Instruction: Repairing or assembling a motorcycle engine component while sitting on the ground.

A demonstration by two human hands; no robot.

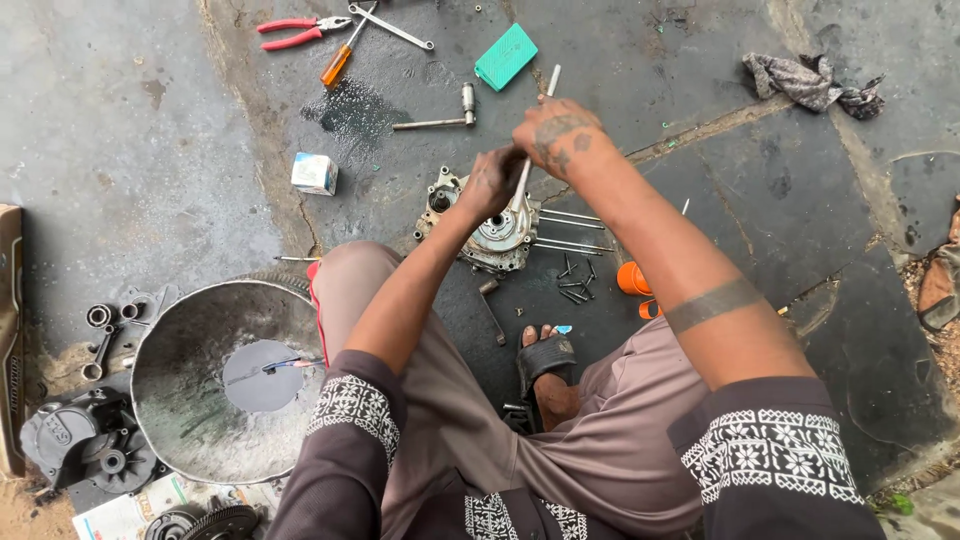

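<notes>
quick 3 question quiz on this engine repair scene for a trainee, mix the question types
1. True or false: the right hand grips a long metal rod over the engine case.
2. The red-handled pliers lie: A) in the metal basin B) at the top left of the floor C) on the grey rag.
3. Where does the left hand rest?

Key: 1 true; 2 B; 3 on the engine case, at the rod's lower end.
</notes>
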